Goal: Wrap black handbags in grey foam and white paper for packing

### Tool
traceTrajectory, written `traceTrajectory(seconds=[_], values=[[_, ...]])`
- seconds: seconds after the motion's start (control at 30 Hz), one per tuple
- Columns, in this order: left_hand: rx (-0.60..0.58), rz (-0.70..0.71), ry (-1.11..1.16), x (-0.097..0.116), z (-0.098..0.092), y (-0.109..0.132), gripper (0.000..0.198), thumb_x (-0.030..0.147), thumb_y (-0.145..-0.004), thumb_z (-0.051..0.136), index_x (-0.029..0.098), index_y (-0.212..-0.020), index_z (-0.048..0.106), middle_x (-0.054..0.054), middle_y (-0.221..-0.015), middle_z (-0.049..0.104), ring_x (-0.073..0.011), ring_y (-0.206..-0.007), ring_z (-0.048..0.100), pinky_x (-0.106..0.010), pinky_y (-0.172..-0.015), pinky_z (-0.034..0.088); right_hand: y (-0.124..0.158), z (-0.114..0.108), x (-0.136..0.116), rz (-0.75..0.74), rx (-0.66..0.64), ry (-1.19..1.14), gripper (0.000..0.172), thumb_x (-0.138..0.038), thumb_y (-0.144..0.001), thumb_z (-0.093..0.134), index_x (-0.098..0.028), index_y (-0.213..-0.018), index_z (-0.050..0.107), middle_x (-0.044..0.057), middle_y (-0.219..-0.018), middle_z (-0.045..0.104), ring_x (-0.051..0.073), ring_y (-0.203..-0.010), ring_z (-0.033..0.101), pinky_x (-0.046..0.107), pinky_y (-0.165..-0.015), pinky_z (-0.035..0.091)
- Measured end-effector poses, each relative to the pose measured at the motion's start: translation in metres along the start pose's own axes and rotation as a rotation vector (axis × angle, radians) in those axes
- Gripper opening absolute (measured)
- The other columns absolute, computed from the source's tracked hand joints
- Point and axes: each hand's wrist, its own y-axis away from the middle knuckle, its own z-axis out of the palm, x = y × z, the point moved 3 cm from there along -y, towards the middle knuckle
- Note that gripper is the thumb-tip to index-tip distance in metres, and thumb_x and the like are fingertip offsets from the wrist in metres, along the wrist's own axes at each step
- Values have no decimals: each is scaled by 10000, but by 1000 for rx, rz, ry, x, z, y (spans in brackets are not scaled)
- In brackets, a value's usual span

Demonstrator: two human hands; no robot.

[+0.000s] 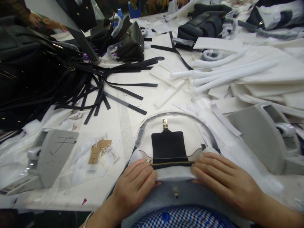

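Note:
A handbag [163, 196] lies at the table's front edge against my body, its front covered by a thin whitish sheet [174, 173]. My left hand [136, 183] is closed over the left side of its opening, thumb tucked under the edge. My right hand [224, 180] grips the right side the same way, fingers lying over the covered rim. Between them runs a zipper [172, 164] with a gold pull at its left end. A black flap [169, 144] with a gold clasp [165, 123] is folded away from me, inside the arch of the plastic-wrapped handle [175, 113].
Black bags and loose straps [102, 82] pile up at left. White foam strips [228, 71] cover the right. Grey tape dispensers [55, 155] [258, 136] flank the bag. Brown tags [98, 150] lie at left. Another person's hand [35, 19] shows at upper left.

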Motion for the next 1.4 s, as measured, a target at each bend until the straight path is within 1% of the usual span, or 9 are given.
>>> traceTrajectory(seconds=[0.2,0.33,0.43,0.6,0.77,1.0,1.13,1.27,1.4], values=[[-92,-129,-84,-9,17,-4,237,288,-999,506,123,-1135,610,-82,-1031,721,-200,-991,664,-419,-996,518,3,22,12,100,-57,118,307,-243,-1001,507,-151,-1276,610,106,-1170,723,245,-1084,658,462,-1034,468],[-275,-226,-35,-16,30,-11,418,479,-1005,402,131,-1113,607,-95,-956,696,-231,-908,648,-481,-952,519,-8,37,22,184,-198,81,323,-370,-997,498,-117,-1111,663,129,-975,725,256,-891,669,447,-850,530],[-372,-261,-11,-20,31,-17,455,564,-964,433,152,-997,624,-82,-845,653,-252,-831,615,-469,-817,535,-18,37,25,263,-332,30,293,-420,-941,583,-145,-991,668,94,-847,678,263,-792,632,428,-734,519],[-470,-289,81,-25,26,-22,459,631,-908,502,182,-903,599,-64,-814,644,-257,-781,607,-413,-697,502,-26,25,25,335,-427,-87,228,-411,-914,613,-187,-886,640,73,-828,664,258,-793,631,400,-738,495],[-477,-285,95,-27,24,-24,465,639,-906,506,187,-964,601,-59,-813,675,-242,-770,627,-372,-687,492,-23,25,27,328,-397,-82,320,-408,-920,609,-184,-1148,620,89,-889,707,257,-830,668,360,-735,492],[-501,-299,118,-33,32,-24,470,650,-926,443,210,-992,593,-33,-753,688,-219,-692,651,-324,-626,476,-26,41,37,303,-489,6,280,-463,-958,535,-205,-905,631,28,-614,650,223,-574,635,293,-520,369],[-546,-269,53,-34,41,-20,453,611,-956,406,198,-1002,586,-54,-785,698,-247,-725,664,-361,-652,495,-27,46,39,266,-463,-17,267,-385,-983,509,-203,-814,606,37,-718,661,221,-686,641,327,-650,451],[-550,-256,63,-34,42,-19,435,595,-962,413,197,-1034,572,-51,-795,694,-242,-739,668,-362,-673,500,-25,41,30,205,-333,-17,231,-331,-978,527,-169,-1103,635,99,-1000,689,256,-913,642,394,-821,504],[-538,-278,102,-34,38,-19,391,561,-974,408,207,-1065,547,-44,-806,687,-240,-753,665,-364,-679,497,-22,33,24,299,-293,-28,343,-350,-978,519,-111,-1214,585,119,-971,704,242,-860,669,367,-771,534]])
